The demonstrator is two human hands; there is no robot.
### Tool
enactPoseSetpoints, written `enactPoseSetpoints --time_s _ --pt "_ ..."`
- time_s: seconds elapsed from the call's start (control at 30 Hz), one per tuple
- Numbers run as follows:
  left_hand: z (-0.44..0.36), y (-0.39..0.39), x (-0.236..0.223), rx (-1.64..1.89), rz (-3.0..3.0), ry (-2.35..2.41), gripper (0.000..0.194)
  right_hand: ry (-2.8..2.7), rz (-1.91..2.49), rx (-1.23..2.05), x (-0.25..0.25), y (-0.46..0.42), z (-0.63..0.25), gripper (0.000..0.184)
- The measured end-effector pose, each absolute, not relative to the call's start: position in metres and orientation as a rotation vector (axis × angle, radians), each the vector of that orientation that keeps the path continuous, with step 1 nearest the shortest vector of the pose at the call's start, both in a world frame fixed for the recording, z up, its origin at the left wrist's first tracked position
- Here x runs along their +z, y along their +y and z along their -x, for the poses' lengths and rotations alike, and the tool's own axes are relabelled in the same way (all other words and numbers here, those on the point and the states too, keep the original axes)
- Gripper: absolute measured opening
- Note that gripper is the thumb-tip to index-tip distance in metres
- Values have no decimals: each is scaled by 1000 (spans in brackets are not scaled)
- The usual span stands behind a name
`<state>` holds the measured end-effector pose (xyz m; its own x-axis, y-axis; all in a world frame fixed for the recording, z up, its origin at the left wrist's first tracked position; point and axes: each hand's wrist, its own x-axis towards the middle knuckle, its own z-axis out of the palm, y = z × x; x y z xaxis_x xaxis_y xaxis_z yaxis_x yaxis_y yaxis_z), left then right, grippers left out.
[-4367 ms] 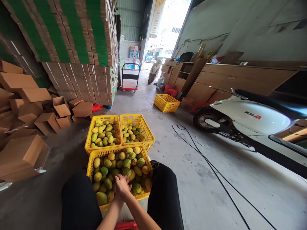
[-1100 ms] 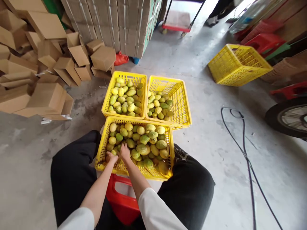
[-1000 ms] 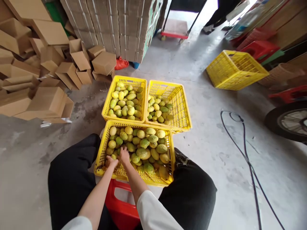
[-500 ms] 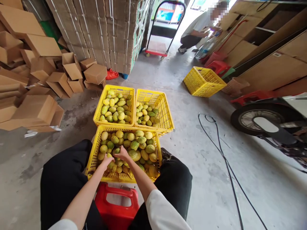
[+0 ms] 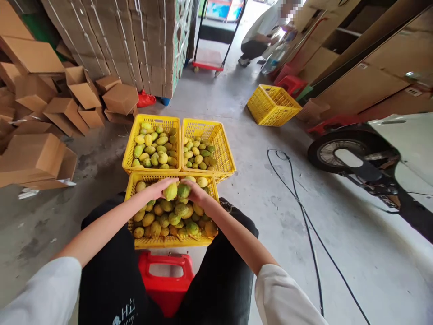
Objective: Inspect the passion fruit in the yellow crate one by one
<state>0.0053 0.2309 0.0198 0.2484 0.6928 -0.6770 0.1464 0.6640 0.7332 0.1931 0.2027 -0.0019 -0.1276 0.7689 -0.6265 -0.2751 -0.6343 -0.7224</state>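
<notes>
My left hand (image 5: pixel 161 187) is closed around a yellow oval fruit (image 5: pixel 170 192), its fingers curled over the far side. Right beside it, my right hand (image 5: pixel 197 193) grips a greener oval fruit (image 5: pixel 183 191). Both are held above the near yellow crate (image 5: pixel 176 242), which is full of similar yellow-green fruit (image 5: pixel 174 219); I cannot tell their exact kind. Behind it two more yellow crates stand side by side: the left crate (image 5: pixel 127 151) holds many fruit, and the right crate (image 5: pixel 226 149) has fruit heaped mostly at its left.
A red plastic stool (image 5: pixel 165 289) is between my legs. Cardboard boxes (image 5: pixel 40 155) pile up at left, near a wrapped stack (image 5: pixel 135 49). Further off are a hand truck (image 5: pixel 208 58), another yellow crate (image 5: pixel 270 106) and a crouching person (image 5: pixel 257 38). A black cable (image 5: pixel 304 212) and a motorbike (image 5: pixel 358 153) are at right.
Both hands have risen from the near part of the front crate toward its far side, each now with a fruit in it. The view has shifted slightly, moving the surroundings leftward and up.
</notes>
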Motion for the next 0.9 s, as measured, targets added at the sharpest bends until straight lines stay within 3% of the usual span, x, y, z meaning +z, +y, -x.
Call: enactPoseSetpoints --time_s 0.17,0.3,0.4,0.53,0.8,0.9 --pt "-18 241 29 491 -296 1206 58 -97 1347 1899 4 221 -197 42" --pt "-22 246 23 613 -146 1180 56 1 1266 1976 -3 229 -191 30" --pt "-27 248 13 625 -137 1192 60 -4 1245 1982 -13 229 -188 29" --pt "-38 249 0 575 -141 1209 51 41 1358 1923 -26 226 -193 27" --pt "-45 250 5 553 -176 1136 55 -43 1317 1983 -18 230 -204 44" --pt "-40 251 13 566 -144 1059 54 -43 1220 2041 -6 231 -203 39"
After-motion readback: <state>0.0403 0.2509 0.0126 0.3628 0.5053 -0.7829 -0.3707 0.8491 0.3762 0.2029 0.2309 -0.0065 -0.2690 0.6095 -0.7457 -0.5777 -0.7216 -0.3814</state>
